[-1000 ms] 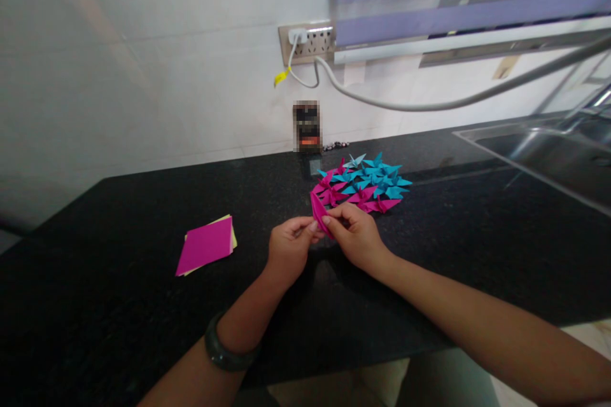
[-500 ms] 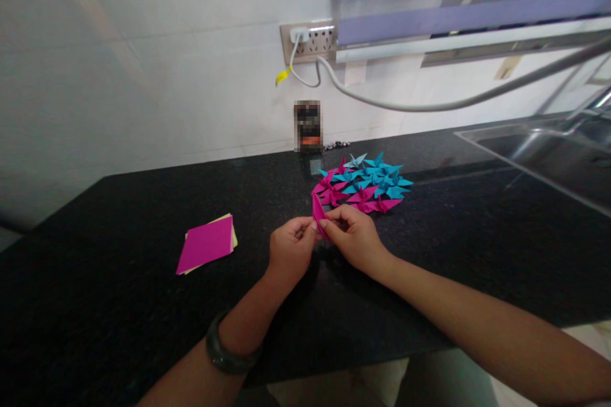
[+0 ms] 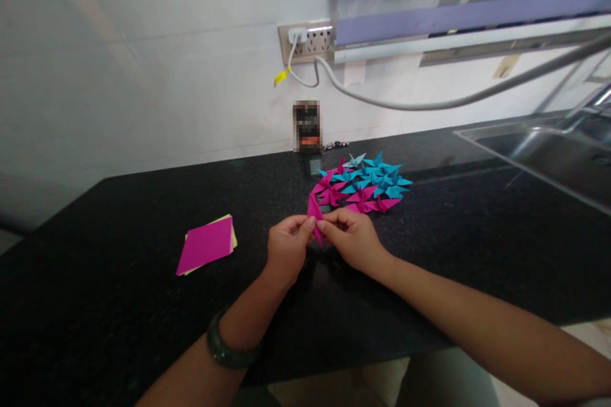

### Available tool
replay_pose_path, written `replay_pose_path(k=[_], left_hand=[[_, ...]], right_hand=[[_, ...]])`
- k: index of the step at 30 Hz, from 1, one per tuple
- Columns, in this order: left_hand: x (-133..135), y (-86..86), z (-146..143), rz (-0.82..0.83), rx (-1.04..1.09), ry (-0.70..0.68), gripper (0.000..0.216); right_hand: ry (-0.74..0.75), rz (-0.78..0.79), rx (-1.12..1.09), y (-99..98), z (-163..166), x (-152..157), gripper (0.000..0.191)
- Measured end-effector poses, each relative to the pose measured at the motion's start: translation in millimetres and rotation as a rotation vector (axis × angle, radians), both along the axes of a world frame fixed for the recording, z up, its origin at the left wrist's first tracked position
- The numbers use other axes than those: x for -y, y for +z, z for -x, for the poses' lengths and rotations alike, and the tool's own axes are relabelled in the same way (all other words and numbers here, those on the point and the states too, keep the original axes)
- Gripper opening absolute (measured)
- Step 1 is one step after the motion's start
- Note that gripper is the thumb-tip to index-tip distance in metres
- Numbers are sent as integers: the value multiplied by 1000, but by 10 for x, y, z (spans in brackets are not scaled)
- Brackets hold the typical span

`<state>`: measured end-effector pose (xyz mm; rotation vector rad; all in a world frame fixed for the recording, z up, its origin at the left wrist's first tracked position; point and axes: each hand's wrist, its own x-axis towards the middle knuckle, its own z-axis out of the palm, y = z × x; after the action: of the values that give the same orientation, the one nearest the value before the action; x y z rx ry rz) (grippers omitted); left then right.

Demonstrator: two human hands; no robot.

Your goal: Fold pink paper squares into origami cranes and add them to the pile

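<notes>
Between my two hands, just above the dark counter, is a folded pink origami paper [image 3: 314,208], narrow and pointed at top and bottom. My left hand [image 3: 289,248] pinches its left side, thumb on the near face. From the right, my right hand [image 3: 356,235] pinches the same paper with thumb and fingers, the two thumbs nearly meeting. Right behind the hands lies a cluster of finished paper cranes, pink cranes [image 3: 363,199] nearer and blue cranes [image 3: 382,177] farther back. The fingertips behind the paper are partly hidden.
A stack of square paper [image 3: 207,245], pink on top with yellow beneath, lies to the left on the black counter [image 3: 119,318]. A blurred-out dark object [image 3: 307,127] stands by the wall. At the right is a sink [image 3: 539,152]; a grey cable [image 3: 410,106] hangs across the wall.
The folded pink paper has turned to show a broader face and shifted slightly left. Both hands keep their pinch on it. The cranes and paper stack stay put.
</notes>
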<state>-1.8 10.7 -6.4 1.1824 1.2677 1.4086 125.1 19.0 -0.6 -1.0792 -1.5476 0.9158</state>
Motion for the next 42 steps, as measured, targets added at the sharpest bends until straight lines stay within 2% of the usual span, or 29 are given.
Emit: replay_pose_path(k=[5,9,15,17,21,25,27,29,32,38,42], left_hand=[[-19,-43,31,-29,-123,-27,19],[-14,-22,15,-51,-81,-53,16],[-15,-47,-15,-48,4,-19,18],[-7,-45,-20,-34,-33,33,21],[18,6,-22,-48,-92,111,23],[21,32,-14,-89,-49,81,17],[10,18,-11,-100,22,53,14],[-2,-5,-10,-92,115,11,13],[-16,-30,-13,-72,232,-49,13],[-15,-17,-27,-45,338,-85,18],[-2,-1,-36,-21,361,-119,20]], right_hand=[[109,257,-168,46,-19,-32,14],[131,318,-213,44,-26,-53,19],[107,253,-199,-11,-32,-92,18],[71,161,-109,-27,-28,-87,17],[-64,-131,141,-9,-27,-42,15],[-48,-243,207,40,-24,-1,16],[-20,-227,146,41,-9,8,13],[-12,-139,5,22,14,10,7],[-7,-11,-150,-7,34,9,10],[-9,-163,26,50,-22,-17,10],[73,16,-55,35,-27,-55,9]])
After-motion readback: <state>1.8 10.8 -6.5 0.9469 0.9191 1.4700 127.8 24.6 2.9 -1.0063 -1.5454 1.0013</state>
